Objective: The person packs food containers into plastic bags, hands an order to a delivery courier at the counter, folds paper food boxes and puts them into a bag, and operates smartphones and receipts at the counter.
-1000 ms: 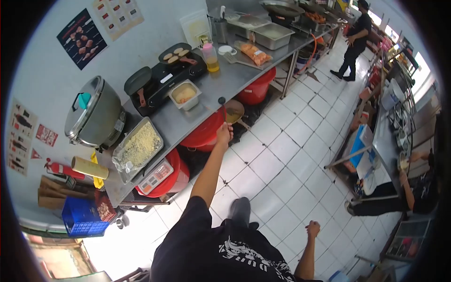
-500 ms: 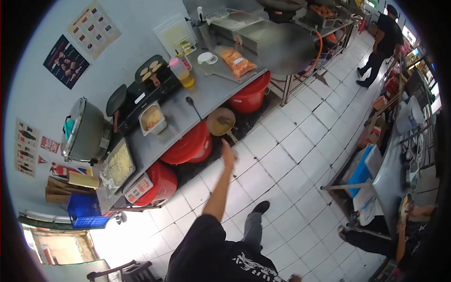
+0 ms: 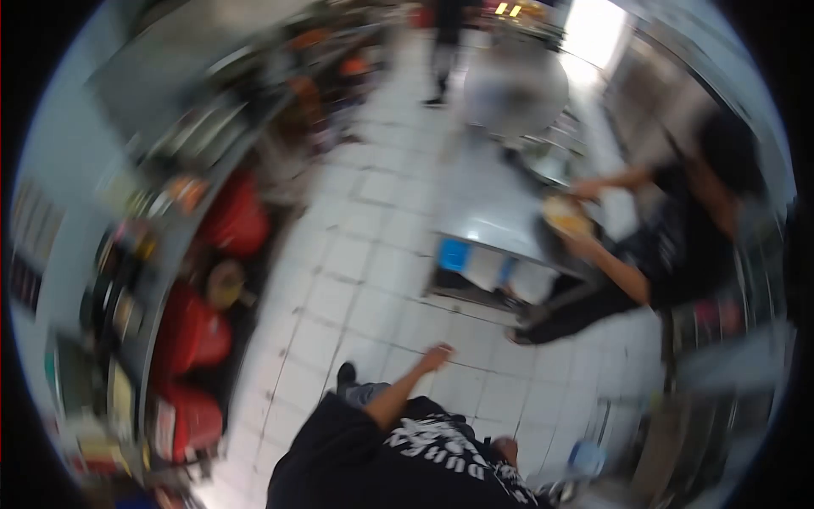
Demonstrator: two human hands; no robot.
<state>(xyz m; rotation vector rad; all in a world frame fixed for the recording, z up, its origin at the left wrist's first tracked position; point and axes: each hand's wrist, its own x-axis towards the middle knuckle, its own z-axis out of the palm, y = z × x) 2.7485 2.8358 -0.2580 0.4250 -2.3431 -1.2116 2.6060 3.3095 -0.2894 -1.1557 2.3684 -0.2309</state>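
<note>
My left hand [image 3: 437, 356] hangs in front of me over the white tiled floor [image 3: 356, 280], with no object visible beside it. Motion blur smears its fingers. Close to my right side is my right hand [image 3: 506, 448], small and partly hidden by my dark shirt [image 3: 348, 458]; its fingers cannot be made out. Neither hand touches the counters. The nearest furniture ahead is a steel table [image 3: 487, 199], well beyond my left hand.
At the right, a co-worker [image 3: 678, 229] in dark clothes holds a yellowish item [image 3: 568, 216] at the table. Along the left runs a steel counter [image 3: 174, 271], with red tubs [image 3: 191, 331] and a pan [image 3: 226, 284] below. Another person [image 3: 445, 51] stands far ahead.
My view has swung to the right, so the counter now lies at the left and the steel table ahead. My left hand has moved away from the counter side.
</note>
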